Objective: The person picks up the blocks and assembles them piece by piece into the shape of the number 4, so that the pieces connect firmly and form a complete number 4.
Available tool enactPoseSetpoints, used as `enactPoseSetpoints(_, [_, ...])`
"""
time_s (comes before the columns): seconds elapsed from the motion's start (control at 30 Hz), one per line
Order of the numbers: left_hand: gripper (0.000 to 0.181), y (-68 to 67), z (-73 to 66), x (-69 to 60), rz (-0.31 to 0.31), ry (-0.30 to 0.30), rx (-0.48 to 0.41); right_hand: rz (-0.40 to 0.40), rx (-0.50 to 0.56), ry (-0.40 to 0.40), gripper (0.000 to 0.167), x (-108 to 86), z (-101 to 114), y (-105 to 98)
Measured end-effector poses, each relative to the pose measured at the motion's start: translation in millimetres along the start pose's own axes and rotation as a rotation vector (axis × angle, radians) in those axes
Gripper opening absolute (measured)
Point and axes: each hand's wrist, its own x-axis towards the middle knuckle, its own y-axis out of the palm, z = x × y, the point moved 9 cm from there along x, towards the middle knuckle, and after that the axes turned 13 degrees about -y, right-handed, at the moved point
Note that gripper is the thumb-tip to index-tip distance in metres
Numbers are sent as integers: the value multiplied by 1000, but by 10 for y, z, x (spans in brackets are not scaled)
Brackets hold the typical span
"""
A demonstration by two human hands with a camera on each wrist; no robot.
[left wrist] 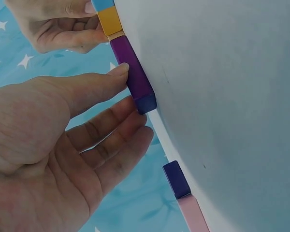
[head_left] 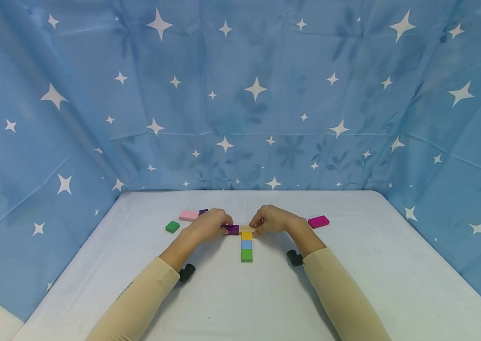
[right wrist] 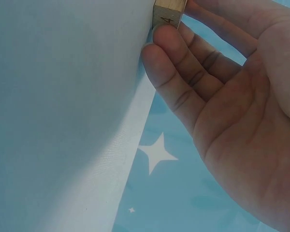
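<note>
In the head view, my left hand (head_left: 209,226) pinches a purple block (head_left: 233,230), thumb on its near side and fingers behind, as the left wrist view shows. My right hand (head_left: 275,219) holds a plain wooden block (head_left: 245,228) by its right end. These two blocks lie end to end in a crosswise row. From the wooden block a column runs toward me: a yellow block (head_left: 246,236), a light blue block (head_left: 246,244) and a green block (head_left: 246,255). In the right wrist view, fingertips touch the wooden block's end (right wrist: 167,17), marked with a 4.
Left of the row lie a pink block (head_left: 188,216), a dark blue block (head_left: 203,211) touching it, and a small green block (head_left: 172,227). A magenta block (head_left: 319,221) lies at the right. Behind the white table (head_left: 240,303) hangs a blue starred curtain (head_left: 240,109).
</note>
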Motion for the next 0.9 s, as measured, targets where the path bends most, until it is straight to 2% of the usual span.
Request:
enactPoseSetpoints(0.1, [20,0,18,1,7,-19,-3,-1,4,0,29,-5,-7,0])
enactPoseSetpoints(0.23, [30,-14,73,2,24,-76,1,-3,9,1,29,-6,-12,0])
enactPoseSetpoints(0.43, [38,-127,220,-14,41,-150,-61,-1,-6,-11,29,-3,7,1])
enactPoseSetpoints(0.73, [39,-387,399,-51,4,-145,-150,-5,-9,-21,29,-5,21,-9])
enactPoseSetpoints(0.9, [39,-502,481,-65,-27,-136,-171,-2,-6,-28,29,-13,23,-9])
